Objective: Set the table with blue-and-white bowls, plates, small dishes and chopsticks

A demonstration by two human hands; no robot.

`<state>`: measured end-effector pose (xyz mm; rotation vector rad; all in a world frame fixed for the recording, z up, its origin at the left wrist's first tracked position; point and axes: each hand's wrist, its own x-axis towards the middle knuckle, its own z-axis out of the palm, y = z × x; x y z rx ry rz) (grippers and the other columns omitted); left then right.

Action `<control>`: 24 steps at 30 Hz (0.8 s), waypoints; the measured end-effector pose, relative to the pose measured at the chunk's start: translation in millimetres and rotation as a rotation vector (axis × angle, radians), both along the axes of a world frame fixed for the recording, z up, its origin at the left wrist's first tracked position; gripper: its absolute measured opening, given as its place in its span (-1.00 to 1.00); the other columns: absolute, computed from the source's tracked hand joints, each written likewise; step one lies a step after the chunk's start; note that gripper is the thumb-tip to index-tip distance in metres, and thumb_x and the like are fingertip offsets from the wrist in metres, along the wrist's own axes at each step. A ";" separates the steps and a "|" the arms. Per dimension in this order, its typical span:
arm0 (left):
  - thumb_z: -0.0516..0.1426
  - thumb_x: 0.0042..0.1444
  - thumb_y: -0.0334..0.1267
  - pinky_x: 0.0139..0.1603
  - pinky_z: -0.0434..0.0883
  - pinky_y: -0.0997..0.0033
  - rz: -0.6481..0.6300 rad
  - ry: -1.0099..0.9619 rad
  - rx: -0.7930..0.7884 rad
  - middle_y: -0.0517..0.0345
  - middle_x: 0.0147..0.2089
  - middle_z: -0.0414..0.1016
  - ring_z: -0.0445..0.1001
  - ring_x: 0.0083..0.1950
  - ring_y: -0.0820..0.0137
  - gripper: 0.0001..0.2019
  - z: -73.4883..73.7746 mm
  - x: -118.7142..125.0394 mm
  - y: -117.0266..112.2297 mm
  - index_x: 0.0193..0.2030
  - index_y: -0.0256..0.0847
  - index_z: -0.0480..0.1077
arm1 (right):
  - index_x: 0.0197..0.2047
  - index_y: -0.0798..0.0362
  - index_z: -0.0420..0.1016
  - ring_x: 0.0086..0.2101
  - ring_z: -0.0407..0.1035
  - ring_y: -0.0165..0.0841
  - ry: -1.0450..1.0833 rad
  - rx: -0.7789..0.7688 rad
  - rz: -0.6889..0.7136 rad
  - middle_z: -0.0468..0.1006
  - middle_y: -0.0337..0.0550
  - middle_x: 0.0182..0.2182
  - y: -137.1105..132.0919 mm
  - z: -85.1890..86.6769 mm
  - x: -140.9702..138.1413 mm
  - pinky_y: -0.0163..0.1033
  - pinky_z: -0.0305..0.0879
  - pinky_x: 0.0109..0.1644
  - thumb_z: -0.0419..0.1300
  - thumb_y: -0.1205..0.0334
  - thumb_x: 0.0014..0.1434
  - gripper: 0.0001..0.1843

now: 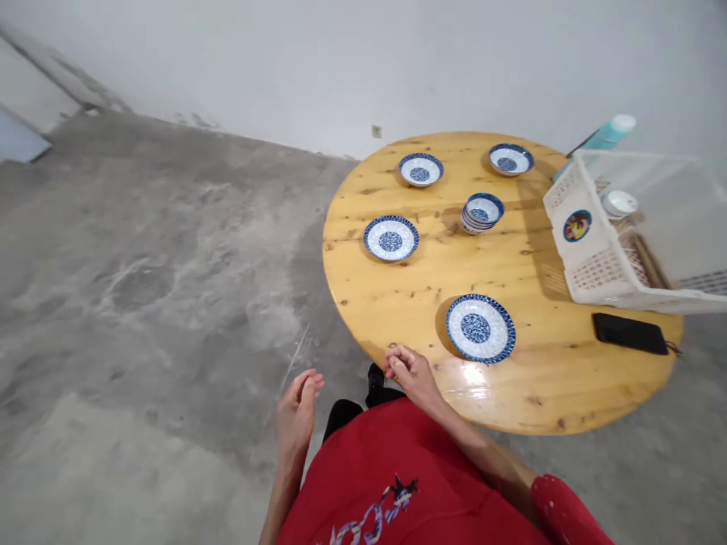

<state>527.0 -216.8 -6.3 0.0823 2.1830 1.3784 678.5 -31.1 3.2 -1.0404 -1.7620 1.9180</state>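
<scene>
A round wooden table (511, 393) carries several blue-and-white plates. The nearest plate (480, 328) lies close to the table's near edge. My right hand (410, 370) hovers at that edge, just left of this plate, with its fingers curled in and nothing visible in them. My left hand (297, 409) hangs off the table over the concrete floor, fingers straight and together, holding nothing. A stack of small blue-and-white bowls (482, 213) stands mid-table. Other plates lie at the left (391, 238), the far side (420, 169) and far right (510, 159).
A white plastic basket (591, 265) sits on the table's right side with a small white dish (619, 203) and chopsticks inside. A black phone (629, 333) lies in front of it. A teal bottle (605, 138) stands behind. Bare concrete floor lies to the left.
</scene>
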 end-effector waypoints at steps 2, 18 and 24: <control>0.12 0.10 0.09 -0.03 0.54 0.21 -0.061 0.005 0.013 -0.09 -0.09 0.62 0.62 -0.08 0.20 -0.56 -0.3 -15.3 16.7 -0.06 -0.22 0.48 | -0.26 0.03 0.45 -0.47 0.44 -0.39 0.003 0.046 -0.039 0.55 -0.21 -0.41 11.9 5.9 -10.6 -0.30 0.34 -0.37 0.10 0.06 0.19 -0.77; 0.14 0.11 0.05 -0.07 0.52 0.23 -0.678 0.055 0.145 0.01 -0.25 0.62 0.60 -0.23 0.26 -0.62 -5.2 -180.7 277.1 -0.15 -0.24 0.50 | -0.25 0.03 0.48 -0.42 0.46 -0.37 -0.160 0.203 -0.569 0.58 -0.18 -0.38 124.3 5.8 -90.2 -0.28 0.34 -0.31 0.07 0.11 0.24 -0.78; 0.10 0.15 0.02 -0.20 0.50 0.33 -0.990 0.037 0.233 0.09 -0.31 0.61 0.58 -0.32 0.31 -0.67 5.7 -222.5 417.6 -0.20 -0.19 0.48 | -0.26 0.08 0.48 -0.44 0.46 -0.38 -0.255 0.184 -0.935 0.57 -0.14 -0.39 230.1 0.7 -93.0 -0.29 0.35 -0.34 0.12 0.03 0.18 -0.72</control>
